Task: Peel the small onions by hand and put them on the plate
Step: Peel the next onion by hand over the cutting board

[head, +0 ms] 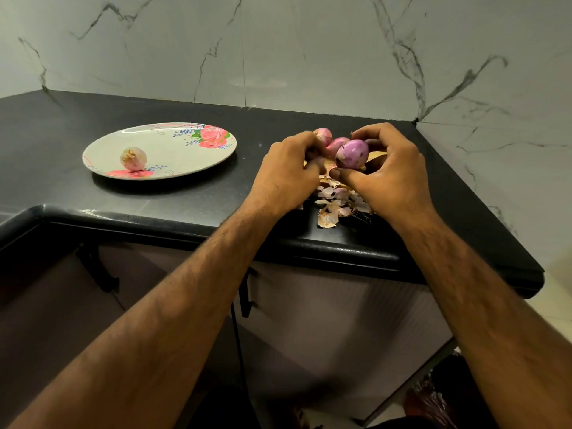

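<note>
Both forearms come in from the near edge, over the cabinet doors (325,320) with black handles (246,292), and cross the rounded front lip of the black counter (62,156). Loose skins (334,202) are piled on the counter right below the hands, partly covered by both wrists. Right hand (390,171): thumb under, fingers curled over the top, gripping the purple onion (353,153) and holding it off the counter above the skins. Onion surface looks smooth and glossy, with a pale patch on its left. Left hand (288,171): back of hand faces the camera, fingers curled in at the onion's left side, thumb tip close to its lower left. Can't tell if it's pinching anything, since the fingertips are hidden. A tan flat thing (376,155) is under the hands, mostly blocked. Just behind the hands are a pink onion (324,136) and a second pink onion (339,144), skins on, touching each other, partly hidden by the left fingers. Well to the left is the floral plate (161,150), with one peeled onion (133,159) sitting near its near-left rim. At the far side, a marble wall (278,41) wraps the corner.
</note>
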